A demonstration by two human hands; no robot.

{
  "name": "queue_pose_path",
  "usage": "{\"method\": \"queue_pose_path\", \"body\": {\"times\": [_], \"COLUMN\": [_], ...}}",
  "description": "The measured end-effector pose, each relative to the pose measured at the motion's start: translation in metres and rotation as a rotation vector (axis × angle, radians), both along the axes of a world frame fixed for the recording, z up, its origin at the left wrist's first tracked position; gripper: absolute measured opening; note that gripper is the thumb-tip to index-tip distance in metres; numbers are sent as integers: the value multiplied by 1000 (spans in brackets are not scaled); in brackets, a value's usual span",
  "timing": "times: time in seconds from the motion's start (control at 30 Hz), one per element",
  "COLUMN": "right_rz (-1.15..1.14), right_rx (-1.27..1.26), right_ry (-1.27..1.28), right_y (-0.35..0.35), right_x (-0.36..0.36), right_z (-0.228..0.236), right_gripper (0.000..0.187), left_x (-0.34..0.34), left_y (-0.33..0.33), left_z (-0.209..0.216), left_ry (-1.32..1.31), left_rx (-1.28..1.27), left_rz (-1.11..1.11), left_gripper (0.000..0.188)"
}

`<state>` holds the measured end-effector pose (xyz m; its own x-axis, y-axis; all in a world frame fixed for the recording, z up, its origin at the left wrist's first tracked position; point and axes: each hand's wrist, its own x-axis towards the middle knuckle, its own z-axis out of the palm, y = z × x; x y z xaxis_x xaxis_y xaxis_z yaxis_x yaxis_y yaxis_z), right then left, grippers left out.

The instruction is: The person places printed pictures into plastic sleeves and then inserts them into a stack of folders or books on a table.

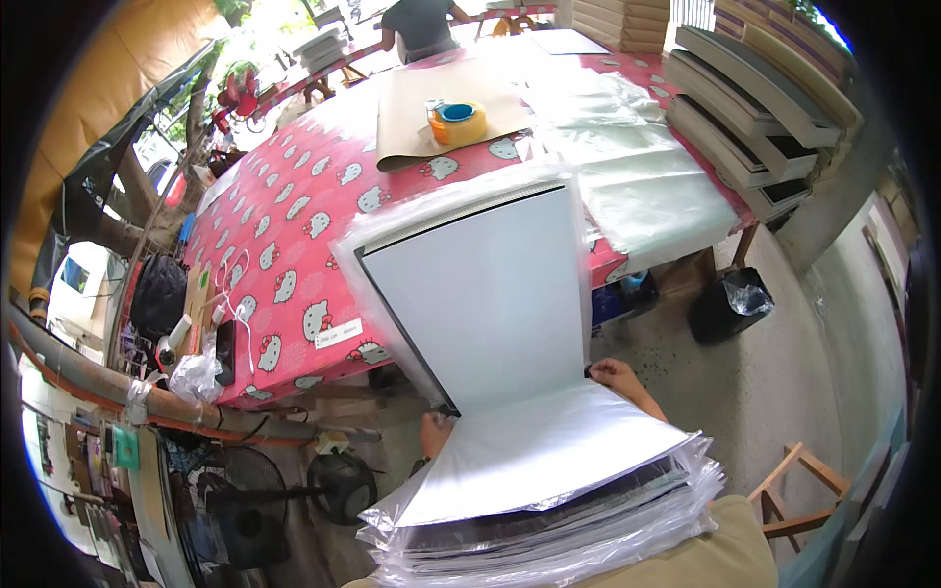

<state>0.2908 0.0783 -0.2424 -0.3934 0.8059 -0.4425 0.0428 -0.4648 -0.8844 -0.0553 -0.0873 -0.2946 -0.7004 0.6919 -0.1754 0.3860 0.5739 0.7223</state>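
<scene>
One long table fills the upper middle of the view, covered by a red cloth printed with white cartoon cat heads. Along its right edge lie clear plastic bags spread flat, and beyond them a stack of flat dark-edged framed boards climbs in steps; at least five can be counted. One white panel with a black edge stands tilted from the table's near edge down toward the person, partly sheathed in a clear plastic sleeve. Below it rests one pile of bagged panels, glossy and silvery, close to the person's chest; how many it holds cannot be told.

One brown sheet of kraft paper lies on the far part of the table, with two rolls of tape stacked on it, the lower yellow-orange, the upper blue. One small white rectangular label lies near the table's front edge. One black bin lined with a bag stands on the floor at right.

The left hand grips the panel's lower corner, fingers clenched around it. The right hand pinches the panel's lower right edge. Another person stands at the far end.
</scene>
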Motion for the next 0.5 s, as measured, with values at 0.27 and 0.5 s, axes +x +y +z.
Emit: {"method": "queue_pose_path", "body": {"times": [0.27, 0.5], "right_rz": [736, 561], "right_rx": [412, 220], "right_ry": [-360, -249], "right_y": [14, 22], "right_x": [-15, -15], "right_z": [96, 90], "right_gripper": [34, 21], "left_x": [-9, -20], "left_y": [-2, 2], "left_z": [10, 7], "left_ry": [38, -264], "left_rx": [-18, 25], "left_rz": [-101, -254], "left_gripper": [28, 20]}}
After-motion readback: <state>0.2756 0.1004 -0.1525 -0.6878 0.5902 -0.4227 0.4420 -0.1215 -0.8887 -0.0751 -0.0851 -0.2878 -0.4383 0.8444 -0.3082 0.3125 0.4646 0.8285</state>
